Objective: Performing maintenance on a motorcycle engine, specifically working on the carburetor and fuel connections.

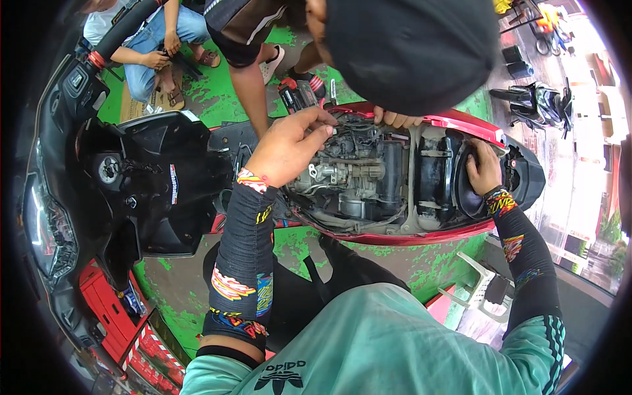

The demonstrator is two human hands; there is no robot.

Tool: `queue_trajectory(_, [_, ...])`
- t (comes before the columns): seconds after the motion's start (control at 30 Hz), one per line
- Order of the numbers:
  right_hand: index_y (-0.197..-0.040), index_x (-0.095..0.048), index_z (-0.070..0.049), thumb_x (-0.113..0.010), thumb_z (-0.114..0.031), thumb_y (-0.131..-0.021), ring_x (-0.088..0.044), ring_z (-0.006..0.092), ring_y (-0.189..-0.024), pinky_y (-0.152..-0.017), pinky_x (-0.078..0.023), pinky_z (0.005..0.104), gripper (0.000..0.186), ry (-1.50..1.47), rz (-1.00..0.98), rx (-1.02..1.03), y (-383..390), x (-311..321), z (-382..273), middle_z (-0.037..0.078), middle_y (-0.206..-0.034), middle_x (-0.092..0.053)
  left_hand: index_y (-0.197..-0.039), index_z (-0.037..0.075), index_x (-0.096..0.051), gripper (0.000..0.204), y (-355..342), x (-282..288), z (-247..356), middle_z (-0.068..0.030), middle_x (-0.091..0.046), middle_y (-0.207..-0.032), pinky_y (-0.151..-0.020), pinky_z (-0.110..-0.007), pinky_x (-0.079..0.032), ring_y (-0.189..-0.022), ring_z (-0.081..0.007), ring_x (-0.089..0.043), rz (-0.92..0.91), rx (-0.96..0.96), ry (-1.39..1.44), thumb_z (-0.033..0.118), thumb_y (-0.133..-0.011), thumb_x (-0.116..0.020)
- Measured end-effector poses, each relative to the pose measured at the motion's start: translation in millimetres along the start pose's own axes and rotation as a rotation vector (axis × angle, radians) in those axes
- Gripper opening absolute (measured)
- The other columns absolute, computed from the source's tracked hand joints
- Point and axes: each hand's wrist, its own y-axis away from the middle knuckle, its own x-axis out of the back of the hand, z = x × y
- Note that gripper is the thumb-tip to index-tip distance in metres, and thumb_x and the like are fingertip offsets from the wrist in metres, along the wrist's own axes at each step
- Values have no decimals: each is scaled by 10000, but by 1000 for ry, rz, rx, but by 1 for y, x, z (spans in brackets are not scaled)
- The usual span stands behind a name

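A red scooter body (388, 242) lies before me with its seat off, baring the engine (349, 172). Over the engine's left end, my left hand (288, 148) is closed in a pinch. A small pale piece (334, 130) shows at its fingertips; its kind is too small to make out. My right hand (486, 170) rests on the black rounded rim (469, 191) at the scooter's rear, thumb and fingers apart. Across from me, a person in a black cap (408, 52) leans in. That person's hand (397, 118) touches the far red edge of the body.
A red-and-black cordless power tool (299, 95) lies beyond the scooter. The black front panel (148, 184) and handlebar (122, 36) fill the left side. Another person (148, 49) sits at the far left. A red tool cabinet (108, 316) stands lower left, a white chair (480, 283) lower right.
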Motion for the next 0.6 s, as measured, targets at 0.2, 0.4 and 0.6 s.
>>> queue_trajectory(0.2, [-1225,-608,-15,-587,-85,-893,-633,422,-1079,-955,-496,470,340,-6,-5,8,-1,1,-2,217,-1124,-670,-1248,-24,-607,237,0,3,-4,-62,-687,-1110,-858,-276,-532,-968,-116,-654,26,-31,29,113,-1061,-558])
queue_trajectory(0.4, [-1212,-610,-10,-587,-86,-894,-633,423,-1084,-956,-496,467,328,0,10,7,0,0,-1,220,-1123,-670,-1250,-16,-611,230,2,6,-1,-66,-698,-1109,-887,-279,-530,-994,-119,-656,28,15,1,105,-1061,-559])
queue_trajectory(0.6, [-1217,-609,-9,-587,-85,-897,-629,425,-1101,-966,-493,467,330,-24,-20,-1,-1,2,-3,220,-1135,-671,-1256,-11,-618,242,5,16,6,-54,-701,-1099,-867,-264,-522,-973,-108,-658,64,10,-36,117,-1055,-576])
